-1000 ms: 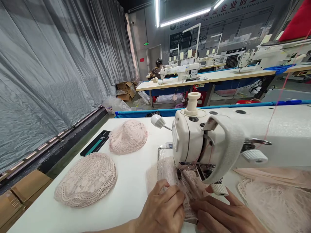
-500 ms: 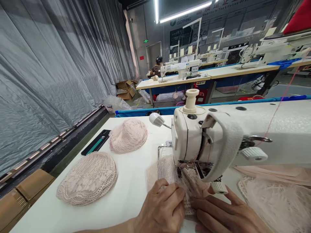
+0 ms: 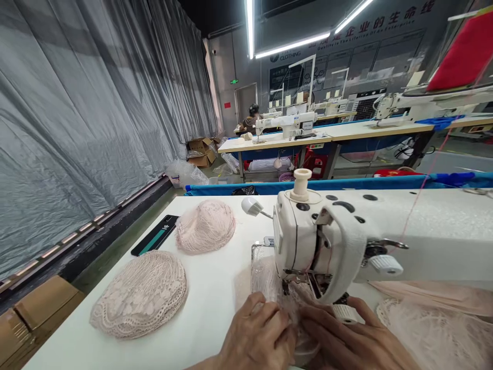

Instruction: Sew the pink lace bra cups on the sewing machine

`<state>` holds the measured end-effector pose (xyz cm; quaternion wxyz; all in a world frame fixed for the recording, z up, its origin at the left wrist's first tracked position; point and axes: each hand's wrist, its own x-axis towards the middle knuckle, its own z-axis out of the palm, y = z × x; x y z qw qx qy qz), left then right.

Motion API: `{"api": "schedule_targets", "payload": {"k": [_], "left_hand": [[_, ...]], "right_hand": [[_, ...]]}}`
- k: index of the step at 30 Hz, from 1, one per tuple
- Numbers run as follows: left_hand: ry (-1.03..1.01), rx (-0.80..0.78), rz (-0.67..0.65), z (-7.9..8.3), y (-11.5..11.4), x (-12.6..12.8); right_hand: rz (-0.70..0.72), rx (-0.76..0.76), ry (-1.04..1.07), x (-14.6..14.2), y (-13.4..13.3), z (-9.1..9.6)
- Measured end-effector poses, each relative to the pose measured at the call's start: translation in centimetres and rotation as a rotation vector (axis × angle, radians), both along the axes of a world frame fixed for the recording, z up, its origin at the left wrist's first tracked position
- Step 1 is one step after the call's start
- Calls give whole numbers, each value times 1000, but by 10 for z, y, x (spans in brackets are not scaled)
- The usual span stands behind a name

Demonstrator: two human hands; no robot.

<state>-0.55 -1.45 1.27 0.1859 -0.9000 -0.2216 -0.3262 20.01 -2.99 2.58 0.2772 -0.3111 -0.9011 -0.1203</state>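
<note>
Pale pink sheer lace fabric [image 3: 265, 275] lies under the presser foot of a white sewing machine [image 3: 295, 236], its near part bunched between my hands. My left hand [image 3: 262, 331] is closed on the fabric left of the needle, fingers curled and pressing down. Just right of it, my right hand [image 3: 342, 334] grips the gathered fabric close to the needle, with its fingertips partly hidden in the folds. Its thumb or forefinger reaches up beside a white knurled knob [image 3: 344, 312] at the machine's head. Pink thread runs down to the machine from the upper right.
A stack of beige lace pieces [image 3: 140, 295] lies on the white table, left of my hands. Behind it are a pink lace cup shape [image 3: 206, 226] and a dark phone [image 3: 154, 235]. More pink fabric [image 3: 435, 329] lies at the right. Other sewing tables stand beyond.
The camera view has tilted up, so the table and machine sit lower. My right hand has moved closer to the left one, and the lace between them is more bunched.
</note>
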Motion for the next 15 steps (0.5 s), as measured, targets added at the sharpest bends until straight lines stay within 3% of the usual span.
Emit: {"api": "schedule_targets", "payload": {"k": [9,15], "left_hand": [[235,-148,68,10,18,-6],[199,-164,75,8,22,-4]], "right_hand": [[-63,219,-66,-2,17,-2],[-122,166,-121,1,15,-6]]}}
